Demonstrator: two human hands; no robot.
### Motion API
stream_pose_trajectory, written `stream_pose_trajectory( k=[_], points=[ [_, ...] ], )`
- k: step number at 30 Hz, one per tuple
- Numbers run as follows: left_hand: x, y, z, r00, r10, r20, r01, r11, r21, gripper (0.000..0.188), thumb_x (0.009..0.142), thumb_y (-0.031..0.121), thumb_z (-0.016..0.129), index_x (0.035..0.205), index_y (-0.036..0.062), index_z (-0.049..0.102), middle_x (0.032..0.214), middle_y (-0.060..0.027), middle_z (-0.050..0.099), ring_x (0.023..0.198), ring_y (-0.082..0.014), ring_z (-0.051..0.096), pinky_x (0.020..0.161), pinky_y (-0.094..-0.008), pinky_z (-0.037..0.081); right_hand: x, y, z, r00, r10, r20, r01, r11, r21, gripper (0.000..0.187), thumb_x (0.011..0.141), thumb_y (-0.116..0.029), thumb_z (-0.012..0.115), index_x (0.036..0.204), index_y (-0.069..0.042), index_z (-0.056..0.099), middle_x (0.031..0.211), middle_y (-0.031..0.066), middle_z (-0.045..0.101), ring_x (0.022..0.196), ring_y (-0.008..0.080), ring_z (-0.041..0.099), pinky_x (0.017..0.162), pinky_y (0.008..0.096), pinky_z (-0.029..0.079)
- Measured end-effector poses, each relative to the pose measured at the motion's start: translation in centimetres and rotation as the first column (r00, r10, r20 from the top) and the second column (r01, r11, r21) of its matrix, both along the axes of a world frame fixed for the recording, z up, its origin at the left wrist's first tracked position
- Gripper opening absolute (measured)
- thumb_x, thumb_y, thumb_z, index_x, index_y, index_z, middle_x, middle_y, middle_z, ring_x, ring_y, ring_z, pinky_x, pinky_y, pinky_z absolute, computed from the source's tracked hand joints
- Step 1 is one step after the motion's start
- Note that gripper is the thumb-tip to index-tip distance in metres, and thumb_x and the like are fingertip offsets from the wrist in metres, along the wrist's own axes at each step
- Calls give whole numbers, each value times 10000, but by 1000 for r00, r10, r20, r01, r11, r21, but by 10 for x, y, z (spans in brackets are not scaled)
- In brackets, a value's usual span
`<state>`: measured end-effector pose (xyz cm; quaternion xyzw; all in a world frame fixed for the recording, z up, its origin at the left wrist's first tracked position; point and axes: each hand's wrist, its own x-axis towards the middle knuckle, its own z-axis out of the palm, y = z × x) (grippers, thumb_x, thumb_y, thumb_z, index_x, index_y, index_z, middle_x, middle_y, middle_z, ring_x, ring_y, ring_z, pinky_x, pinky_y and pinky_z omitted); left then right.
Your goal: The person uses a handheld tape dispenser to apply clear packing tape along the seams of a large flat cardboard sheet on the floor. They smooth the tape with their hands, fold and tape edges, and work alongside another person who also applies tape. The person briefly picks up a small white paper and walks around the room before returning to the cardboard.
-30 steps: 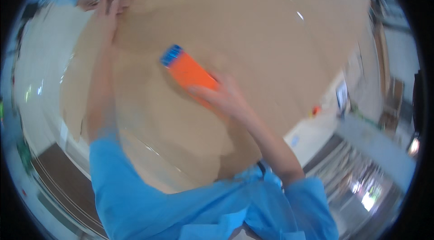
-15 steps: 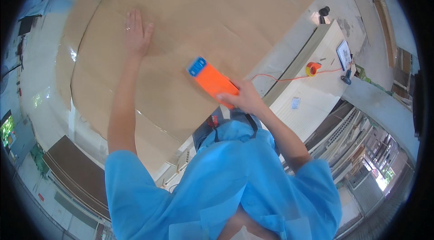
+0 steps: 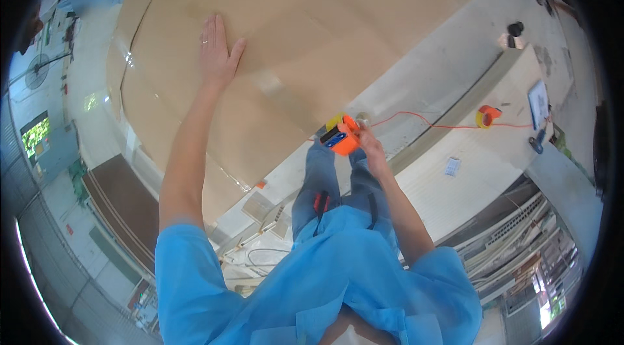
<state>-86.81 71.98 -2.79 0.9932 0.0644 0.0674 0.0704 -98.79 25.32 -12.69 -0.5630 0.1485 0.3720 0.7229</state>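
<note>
— Left hand (image 3: 216, 52)?
— Lay open, palm flat on the big cardboard sheet (image 3: 325, 26).
— Right hand (image 3: 370, 145)?
— Closed around an orange tape dispenser (image 3: 340, 135), held just off the sheet's near edge.

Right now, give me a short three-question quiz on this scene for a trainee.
1. True or false: the left hand lies flat on the cardboard sheet.
2. What colour is the tool in the right hand?
3. The tool is: A) mid-sheet B) at the sheet's near edge C) on the floor.

Key: 1 true; 2 orange, with a blue part; 3 B.
</note>
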Motion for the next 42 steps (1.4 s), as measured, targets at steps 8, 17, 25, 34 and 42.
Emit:
stream_pose_trajectory(
  k=[8, 17, 25, 34, 42],
  points=[
    [-2, 0, 11, 998, 40, -42, -41, 999, -30, 872, 980, 523, 592, 1605, -5, 291, 1669, -234, 279, 1540, -414, 269, 1252, -509, 232, 47, 134, -80, 790, 43, -611, 334, 806, 488, 580, 966, -499, 667, 1361, -84, 573, 1236, 127, 677, 1083, 322, 684, 938, 594, 536],
    [-1, -9, 25, 994, 70, -85, -76, 995, -63, 872, 986, 533, 555, 1604, -20, 285, 1657, -245, 295, 1519, -450, 292, 1229, -529, 255, 57, 140, -112, 772, 48, -633, 312, 840, 444, 560, 965, -491, 665, 1342, -85, 586, 1219, 130, 681, 1070, 325, 685, 935, 586, 538],
    [-1, -2, 23, 992, 41, -117, -48, 997, -54, 887, 975, 533, 549, 1599, -38, 279, 1654, -270, 275, 1516, -458, 289, 1221, -529, 268, 114, 158, -156, 818, 61, -572, 269, 839, 473, 542, 963, -484, 663, 1324, -85, 597, 1204, 133, 685, 1058, 328, 686, 932, 579, 540],
    [-7, -7, 23, 988, 48, -145, -56, 997, -50, 902, 962, 522, 552, 1605, -43, 268, 1651, -290, 269, 1516, -470, 286, 1221, -514, 269, 184, 175, -204, 875, 76, -479, 228, 808, 544, 522, 961, -476, 661, 1304, -86, 609, 1186, 136, 689, 1046, 331, 687, 929, 571, 543],
    [-5, -11, 27, 984, 71, -164, -78, 996, -36, 921, 953, 544, 502, 1603, -61, 256, 1660, -295, 244, 1526, -470, 264, 1236, -513, 230, 204, 186, -211, 889, 83, -451, 210, 801, 561, 505, 960, -469, 659, 1287, -86, 620, 1171, 138, 693, 1034, 334, 688, 927, 564, 545]
  ],
)
